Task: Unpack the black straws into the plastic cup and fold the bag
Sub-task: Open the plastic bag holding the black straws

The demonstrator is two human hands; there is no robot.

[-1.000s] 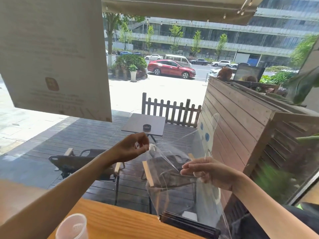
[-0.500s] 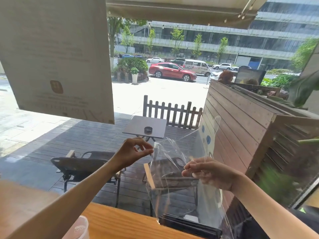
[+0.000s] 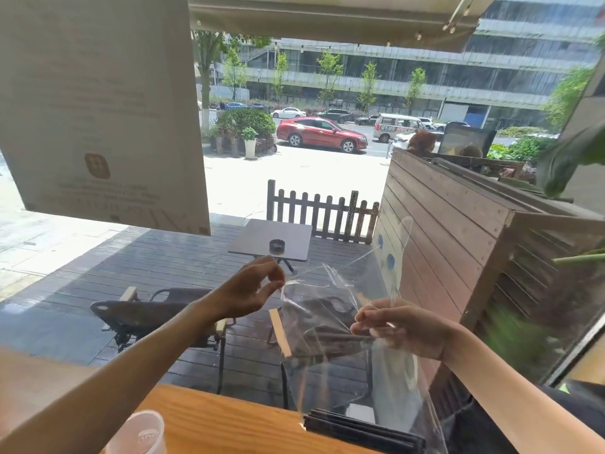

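Observation:
A clear plastic bag [image 3: 330,365] hangs upright in front of me, its mouth at the top. My left hand [image 3: 252,291] pinches the bag's upper left edge. My right hand [image 3: 401,329] pinches the upper right edge, so the opening is held between both hands. A bundle of black straws [image 3: 360,432] lies in the bottom of the bag, resting on the wooden counter [image 3: 222,424]. A translucent plastic cup [image 3: 139,434] stands on the counter at the lower left, below my left forearm.
A window is right behind the counter, with a paper notice [image 3: 98,106] stuck on the glass at the upper left. Outside are patio chairs, a small table and a wooden planter wall [image 3: 458,244] on the right.
Both hands have stayed on the bag's top edges and shifted only slightly. My view tilted a little and the cup slid toward the bottom edge of the frame.

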